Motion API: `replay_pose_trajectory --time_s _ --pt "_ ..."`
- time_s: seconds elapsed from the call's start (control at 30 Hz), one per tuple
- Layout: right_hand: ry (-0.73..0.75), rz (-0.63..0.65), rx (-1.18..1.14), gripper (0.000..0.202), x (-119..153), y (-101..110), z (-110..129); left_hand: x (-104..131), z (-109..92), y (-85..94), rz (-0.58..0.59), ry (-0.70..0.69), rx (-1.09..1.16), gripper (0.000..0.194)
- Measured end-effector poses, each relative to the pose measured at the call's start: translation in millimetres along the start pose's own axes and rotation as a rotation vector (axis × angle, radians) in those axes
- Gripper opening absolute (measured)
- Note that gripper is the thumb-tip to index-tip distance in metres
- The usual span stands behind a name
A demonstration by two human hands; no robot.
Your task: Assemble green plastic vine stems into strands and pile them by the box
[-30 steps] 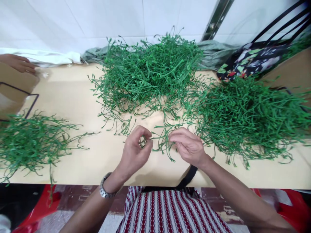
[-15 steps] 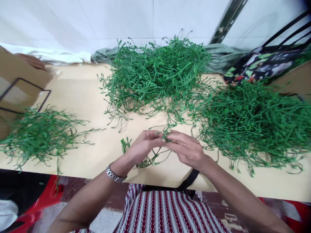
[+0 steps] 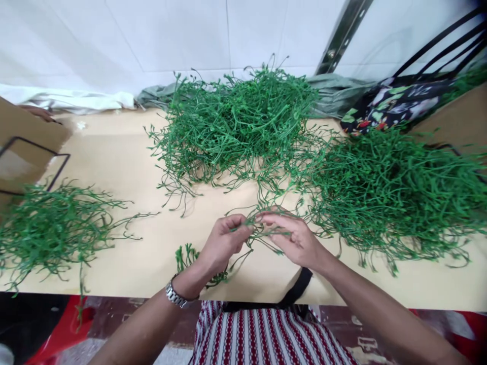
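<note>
My left hand pinches a few thin green stems between thumb and forefinger, above the near part of the table. These stems have small forked tips and fan out toward my right hand. Its fingers are stretched out and parted, with the stems running loosely past them; the fingertips are close to the left thumb. A small bunch of green stems lies on the table, partly hidden behind my left wrist and forearm.
A large heap of green stems lies at the back, another heap to the right and a smaller pile to the left. A cardboard box with a person's hand behind it stands left. A floral cloth lies back right.
My right hand has loosened and its fingers have parted, and the held stems now spread sideways between both hands. The whole view has shifted slightly. The other person's hand shows less.
</note>
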State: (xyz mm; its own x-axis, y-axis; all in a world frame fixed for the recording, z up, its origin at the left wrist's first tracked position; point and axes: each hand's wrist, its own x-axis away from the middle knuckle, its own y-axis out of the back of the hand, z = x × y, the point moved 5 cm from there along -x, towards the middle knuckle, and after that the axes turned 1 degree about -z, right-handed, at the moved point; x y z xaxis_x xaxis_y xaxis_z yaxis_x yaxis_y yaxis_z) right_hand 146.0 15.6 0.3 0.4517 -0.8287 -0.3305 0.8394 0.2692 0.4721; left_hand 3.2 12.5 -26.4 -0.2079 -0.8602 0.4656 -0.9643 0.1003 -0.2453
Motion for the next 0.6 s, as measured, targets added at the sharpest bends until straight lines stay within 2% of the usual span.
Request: replay_pose_trajectory --time_s 0.13,0.23,0.4,0.5,0.6 --pt "-0.072 0.162 -0.205 0.045 -6 6 1 -1 1 0.6 0.052 0.007 -0.182 0.029" --pt "-0.097 0.286 -0.311 0.039 -8 3 1 0 5 -3.8 0.143 0.072 -0.231 0.031" --pt "-0.317 0.191 -0.434 0.021 -5 -9 -15 1 10 -10.4 0.21 0.189 -0.053 0.032" --pt "-0.371 0.176 -0.488 0.027 -1 -19 -15 0 10 -11.3 0.184 0.176 -0.006 0.03" --pt "-0.422 0.153 -0.501 0.037 2 -25 -12 0 9 -12.0 0.152 0.107 -0.073 0.023"
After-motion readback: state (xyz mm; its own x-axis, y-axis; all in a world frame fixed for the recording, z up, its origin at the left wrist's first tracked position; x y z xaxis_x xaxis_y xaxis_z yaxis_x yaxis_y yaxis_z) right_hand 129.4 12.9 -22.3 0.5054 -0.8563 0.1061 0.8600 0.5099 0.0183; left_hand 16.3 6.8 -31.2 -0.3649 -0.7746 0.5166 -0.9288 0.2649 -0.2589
